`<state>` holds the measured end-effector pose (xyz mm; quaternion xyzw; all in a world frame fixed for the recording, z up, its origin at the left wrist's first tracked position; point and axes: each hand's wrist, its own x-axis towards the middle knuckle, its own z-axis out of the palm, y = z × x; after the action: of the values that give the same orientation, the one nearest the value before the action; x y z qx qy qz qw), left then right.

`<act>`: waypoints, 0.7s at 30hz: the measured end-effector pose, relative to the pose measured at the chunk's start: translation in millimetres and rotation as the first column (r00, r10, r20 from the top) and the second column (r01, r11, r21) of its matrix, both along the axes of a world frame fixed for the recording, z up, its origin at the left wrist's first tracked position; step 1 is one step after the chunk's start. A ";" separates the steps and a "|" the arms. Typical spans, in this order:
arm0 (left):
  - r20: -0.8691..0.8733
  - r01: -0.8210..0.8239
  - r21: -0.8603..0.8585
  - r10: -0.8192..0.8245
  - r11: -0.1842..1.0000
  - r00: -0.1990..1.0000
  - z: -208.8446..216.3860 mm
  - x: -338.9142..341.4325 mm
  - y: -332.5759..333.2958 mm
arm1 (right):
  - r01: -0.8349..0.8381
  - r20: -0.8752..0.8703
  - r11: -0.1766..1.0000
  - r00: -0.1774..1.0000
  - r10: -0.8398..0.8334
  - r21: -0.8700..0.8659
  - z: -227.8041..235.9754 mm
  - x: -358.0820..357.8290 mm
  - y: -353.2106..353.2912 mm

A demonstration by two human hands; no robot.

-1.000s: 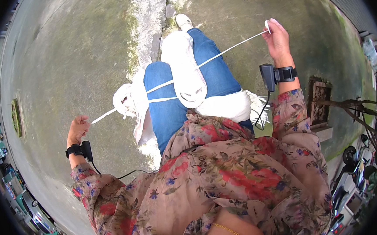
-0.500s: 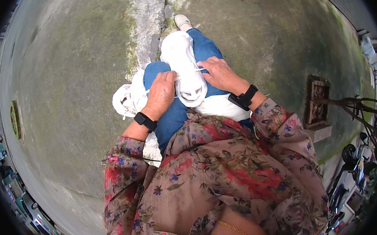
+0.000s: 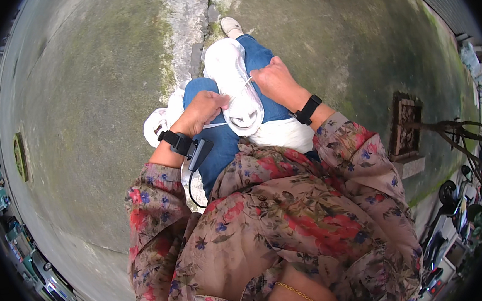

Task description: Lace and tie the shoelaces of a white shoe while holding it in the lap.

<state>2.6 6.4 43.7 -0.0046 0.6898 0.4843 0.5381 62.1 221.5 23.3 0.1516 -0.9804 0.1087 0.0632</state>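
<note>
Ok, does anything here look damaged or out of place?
Yes, the concrete ground is cracked: a dark, ragged split breaks its surface along a pale strip, top centre. The white bundle between the left hand and right hand looks undamaged.

Mossy concrete (image 3: 97, 93) stretching away left of the left hand (image 3: 204, 109), cracked pale strip (image 3: 185, 26) running out ahead, bare branches (image 3: 438, 129) and motorbikes (image 3: 447, 193) well off the right hand's (image 3: 279, 83) right

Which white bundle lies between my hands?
The long, soft white bundle; the rounded white bundle is left of the left hand, the smooth white bundle lies nearer the floral shirt.
</note>
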 end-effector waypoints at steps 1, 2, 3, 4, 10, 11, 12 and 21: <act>-0.001 0.001 0.001 -0.001 1.000 1.000 -2.5 -0.6 -3.1 | 0.001 -0.001 1.000 1.000 -0.001 0.001 0.6 4.5 1.0; 0.117 -0.043 0.012 0.041 0.999 0.992 -4.2 1.5 -6.1 | -0.005 -0.005 1.000 1.000 0.005 0.029 2.5 11.5 1.9; 0.235 -0.088 0.019 0.081 0.996 0.969 -5.6 2.6 -8.3 | -0.011 -0.008 0.998 1.000 0.011 0.056 3.5 16.5 4.4; 0.237 -0.076 -0.006 0.076 0.997 0.969 -6.2 1.5 -9.8 | -0.013 -0.008 0.998 1.000 0.014 0.056 2.9 20.0 9.7; 0.070 -0.081 0.190 0.068 0.978 0.995 27.1 3.8 -12.4 | 0.400 0.267 0.756 0.915 -0.302 -0.518 27.5 25.0 19.9; 0.070 -0.081 0.188 0.069 0.979 0.995 38.4 3.9 -13.7 | 0.400 0.267 0.755 0.915 -0.301 -0.519 41.9 20.6 17.6; 0.069 -0.120 0.280 0.104 0.952 0.992 50.8 3.2 -15.0 | 0.453 0.345 0.528 0.891 -0.296 -0.718 53.7 16.6 16.5; 0.289 -0.535 0.611 0.465 0.583 0.837 40.8 -0.1 -59.3 | 0.487 0.532 -0.384 0.847 -0.015 -0.785 52.2 24.6 43.5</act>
<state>2.5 -52.9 84.5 -0.0284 0.4113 0.8294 0.3770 86.7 265.0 75.5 -0.2150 -0.4827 0.8483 0.0353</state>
